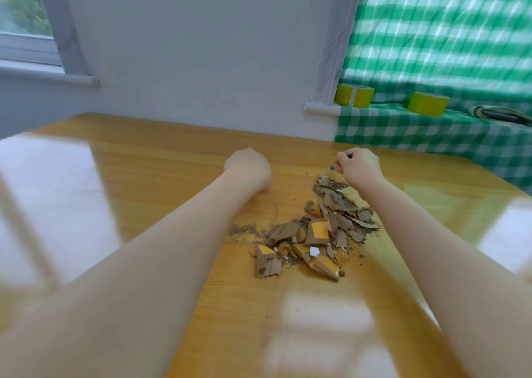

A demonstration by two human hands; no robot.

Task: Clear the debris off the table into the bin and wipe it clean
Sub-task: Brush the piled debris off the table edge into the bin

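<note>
Debris (313, 233) lies in a loose heap on the table (161, 158) in the head view, the only one here: torn brown and yellow card scraps with dirt and fine grit around them, in a band from near the right wrist toward the middle of the wood. The right hand (359, 166) is at the far end of the heap, fingers curled and pinching a small blue bit (333, 167) just above the surface. The left hand (249, 167) is well left of the heap with its back to the camera. Its fingers are hidden, so I cannot tell whether it is spread or closed, or whether it holds anything. No bin or wiping rag shows, and the picture is blurred toward the edges. Beyond the table, two tape rolls (354, 95) sit on a checked cloth (403, 130), and a window (23, 17) is at far left. The risks look plain. Picking piece by piece would leave the grit behind. A fast sweep could scatter light scraps and dust over the table's near edge onto the floor, since the bin's place is unknown. The right forearm passes close over the pile and could drag scraps along. Wiping before the grit is gone may scratch or smear the glossy top.
</note>
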